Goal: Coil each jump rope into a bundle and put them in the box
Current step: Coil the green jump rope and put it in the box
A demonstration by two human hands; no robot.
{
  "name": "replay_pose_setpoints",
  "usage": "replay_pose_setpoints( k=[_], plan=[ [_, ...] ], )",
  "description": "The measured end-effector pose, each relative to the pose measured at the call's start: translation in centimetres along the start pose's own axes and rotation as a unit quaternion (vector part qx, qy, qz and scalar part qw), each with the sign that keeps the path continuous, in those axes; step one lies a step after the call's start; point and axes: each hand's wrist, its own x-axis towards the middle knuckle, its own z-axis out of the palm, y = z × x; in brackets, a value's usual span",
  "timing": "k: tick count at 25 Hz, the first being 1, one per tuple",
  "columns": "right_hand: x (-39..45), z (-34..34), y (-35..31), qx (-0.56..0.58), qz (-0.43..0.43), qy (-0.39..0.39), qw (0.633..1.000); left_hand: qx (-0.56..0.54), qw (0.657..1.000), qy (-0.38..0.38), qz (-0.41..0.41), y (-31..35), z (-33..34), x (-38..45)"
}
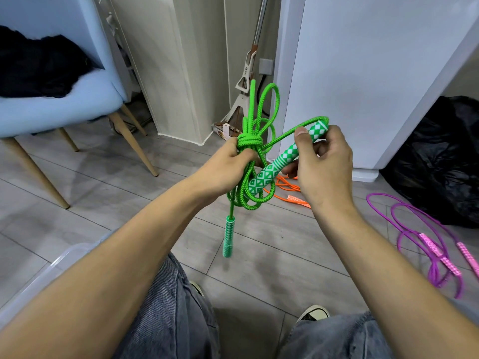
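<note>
Fingers (302, 134) grip handle (282, 156); left hand (228, 164) clutches coils (250, 143).

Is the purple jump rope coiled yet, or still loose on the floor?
Loose. The purple jump rope lies spread in open loops on the floor, handles apart, untouched by either hand.

Both my bare forearms reach forward and converge in front of me. My left hand (228, 164) is curled tight, knuckles up, fingers closed in a grip. My right hand (324, 161) sits slightly higher, back toward me, thumb pressed on top and fingers wrapped underneath.
</note>
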Motion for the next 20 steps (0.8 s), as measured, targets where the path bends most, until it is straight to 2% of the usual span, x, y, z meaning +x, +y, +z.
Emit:
replay_pose_setpoints(
  k=[6, 11, 13, 16, 20],
  plan=[
    [-0.9, 0.8, -0.1, 0.014, -0.024, -0.023, 0.999, -0.115, 0.992, 0.044, -0.031, 0.3, -0.2, 0.3],
    [-1.3, 1.2, 0.6, 0.089, 0.058, -0.044, 0.993, -0.182, 0.977, 0.102, -0.035, 1.2, -0.6, 0.2],
    [-1.6, 1.5, 0.7, 0.087, 0.059, -0.052, 0.993, -0.219, 0.969, 0.110, -0.041, 1.8, -0.8, 0.0],
    [-1.4, 1.7, 0.6, 0.036, 0.021, -0.044, 0.998, -0.190, 0.974, 0.113, -0.039, 1.8, -0.9, 0.3],
    [-1.1, 1.6, 1.0, 0.029, 0.021, -0.022, 0.999, -0.142, 0.981, 0.124, -0.040, 1.8, -1.2, 0.5]
  ],
)
